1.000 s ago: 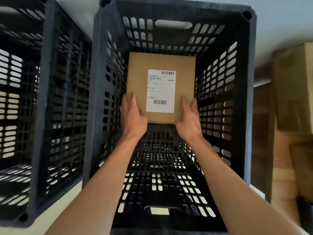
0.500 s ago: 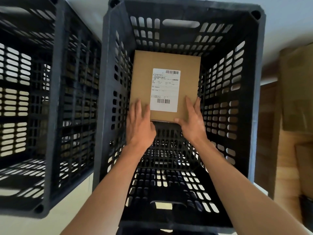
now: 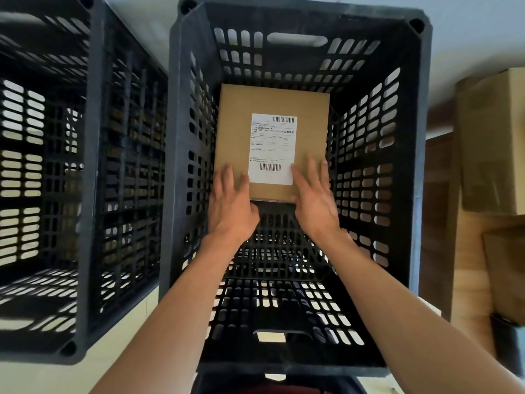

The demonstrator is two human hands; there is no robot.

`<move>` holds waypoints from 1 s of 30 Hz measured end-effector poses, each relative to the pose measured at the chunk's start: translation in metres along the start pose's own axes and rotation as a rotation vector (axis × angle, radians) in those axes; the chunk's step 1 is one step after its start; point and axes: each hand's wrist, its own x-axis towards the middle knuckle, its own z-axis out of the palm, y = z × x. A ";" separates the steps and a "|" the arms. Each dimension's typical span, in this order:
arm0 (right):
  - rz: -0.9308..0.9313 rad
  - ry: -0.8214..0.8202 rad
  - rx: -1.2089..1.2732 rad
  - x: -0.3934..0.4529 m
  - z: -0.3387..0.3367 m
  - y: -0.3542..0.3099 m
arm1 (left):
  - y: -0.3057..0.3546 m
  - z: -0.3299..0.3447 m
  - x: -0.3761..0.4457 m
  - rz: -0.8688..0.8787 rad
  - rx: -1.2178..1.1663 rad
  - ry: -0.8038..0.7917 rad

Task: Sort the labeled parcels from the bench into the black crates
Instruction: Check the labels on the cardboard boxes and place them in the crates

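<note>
Inside the crate, left hand and right hand lie flat-fingered on the parcel.

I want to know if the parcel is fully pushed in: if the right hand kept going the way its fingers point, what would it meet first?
The right hand already lies over the parcel; beyond it comes the crate's far wall, probably, as depth is unclear.
</note>
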 end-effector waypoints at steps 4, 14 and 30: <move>-0.045 -0.052 -0.093 0.003 0.000 0.005 | -0.002 0.000 0.000 0.019 -0.008 -0.008; -0.006 -0.136 -0.115 0.001 -0.018 -0.001 | 0.003 -0.020 -0.001 -0.015 -0.098 -0.121; 0.208 0.213 0.602 -0.116 -0.109 -0.050 | 0.002 -0.112 -0.087 0.191 -0.532 -0.127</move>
